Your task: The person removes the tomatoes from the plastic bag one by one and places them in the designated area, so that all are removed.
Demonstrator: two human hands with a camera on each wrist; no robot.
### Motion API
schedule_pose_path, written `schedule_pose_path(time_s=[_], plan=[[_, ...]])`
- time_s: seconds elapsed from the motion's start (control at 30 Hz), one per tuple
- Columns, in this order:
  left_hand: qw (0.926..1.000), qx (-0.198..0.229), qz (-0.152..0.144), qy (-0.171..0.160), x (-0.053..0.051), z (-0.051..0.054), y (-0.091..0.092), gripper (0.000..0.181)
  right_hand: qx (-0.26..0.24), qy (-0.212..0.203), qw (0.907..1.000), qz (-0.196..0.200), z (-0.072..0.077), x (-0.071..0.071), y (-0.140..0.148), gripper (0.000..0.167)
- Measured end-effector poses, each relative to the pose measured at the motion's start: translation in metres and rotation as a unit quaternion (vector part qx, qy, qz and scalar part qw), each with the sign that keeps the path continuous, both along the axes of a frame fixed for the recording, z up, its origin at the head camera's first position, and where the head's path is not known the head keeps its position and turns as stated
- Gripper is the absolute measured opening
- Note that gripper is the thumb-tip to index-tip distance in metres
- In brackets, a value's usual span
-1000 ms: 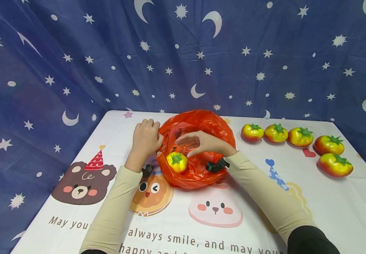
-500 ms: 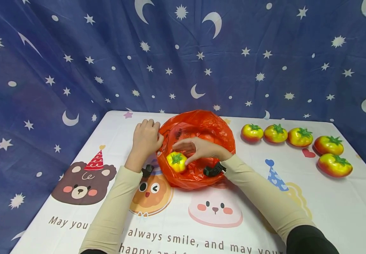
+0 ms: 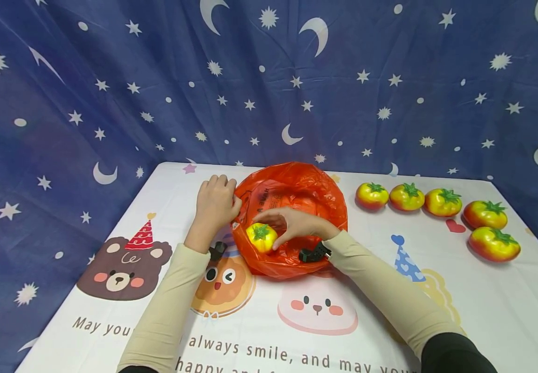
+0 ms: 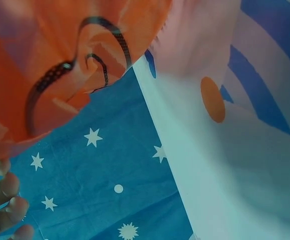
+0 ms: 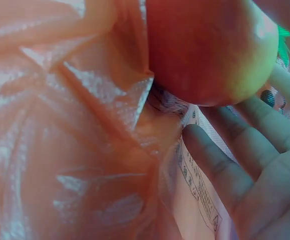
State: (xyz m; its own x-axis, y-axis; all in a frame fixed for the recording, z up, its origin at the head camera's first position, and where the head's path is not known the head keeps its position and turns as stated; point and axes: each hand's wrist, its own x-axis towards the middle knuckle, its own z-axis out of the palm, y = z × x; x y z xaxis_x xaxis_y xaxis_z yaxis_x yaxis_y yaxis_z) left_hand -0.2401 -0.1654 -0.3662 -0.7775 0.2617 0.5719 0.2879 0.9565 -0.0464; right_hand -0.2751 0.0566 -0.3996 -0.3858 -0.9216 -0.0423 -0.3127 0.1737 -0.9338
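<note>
An open red plastic bag (image 3: 306,181) stands on the table, its mouth facing up. At the bag's left rim my left hand (image 3: 216,202) holds the plastic; some of its fingertips (image 4: 7,192) show at the left wrist view's edge. Inside the bag, near its left side, is a shiny yellow-red tomato (image 3: 262,237) with a green leafy top. My right hand (image 3: 299,224) reaches into the bag and grips this tomato, thumb on the near side and fingers on the far side. In the right wrist view the fingers lie against the tomato's red underside (image 5: 210,55).
Several more tomatoes (image 3: 406,197) lie in a curved row on the right side of the table. A white cloth (image 3: 241,357) with cartoon prints covers the table. Behind hangs a blue curtain (image 3: 250,119) with stars and moons.
My right hand has moved slightly left and down inside the bag and closed round the tomato. The left hand stays at the rim, and the row of tomatoes has not moved.
</note>
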Motion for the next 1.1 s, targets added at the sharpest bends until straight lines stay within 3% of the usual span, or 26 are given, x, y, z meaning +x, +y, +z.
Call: schedule_pose_path(time_s=[0.8, 1.1], plan=[[0.9999, -0.005, 0.009, -0.006, 0.000, 0.000, -0.001, 0.014, -0.006, -0.032, 0.9990, -0.031, 0.000, -0.008, 0.010, 0.063], [0.9999, 0.000, 0.010, -0.010, 0.000, 0.000, -0.001, 0.014, 0.018, -0.028, 0.9988, -0.035, -0.003, -0.006, 0.008, 0.062]])
